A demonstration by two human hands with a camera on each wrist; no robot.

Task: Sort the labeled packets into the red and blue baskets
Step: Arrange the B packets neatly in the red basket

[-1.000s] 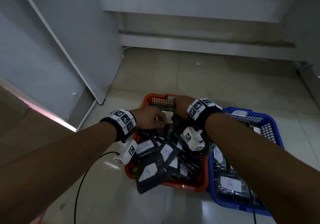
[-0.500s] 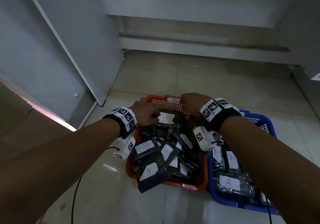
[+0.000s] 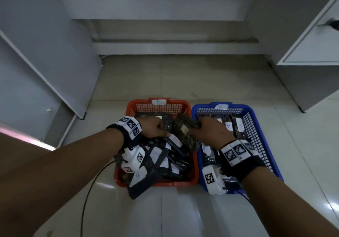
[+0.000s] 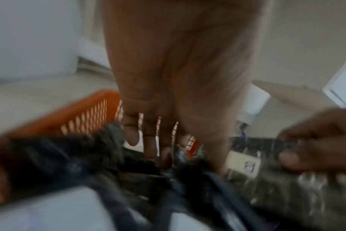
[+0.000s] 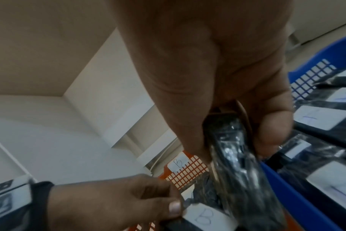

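Over the gap between the baskets, the right hand (image 3: 211, 132) is pinching a dark packet (image 3: 187, 132) above the red basket (image 3: 157, 106), while the left hand (image 3: 152, 129) is pinching a B-labeled packet (image 5: 205, 217) inside it, beside the blue basket (image 3: 256, 123) of A-labeled packets (image 3: 228, 125).

Red basket (image 3: 157, 106) and blue basket (image 3: 256, 119), both grid-meshed; black packets (image 3: 176, 165) with white labels (image 3: 156, 154); black-and-white checked wrist markers (image 3: 236, 151); pale tiled floor (image 3: 183, 77)
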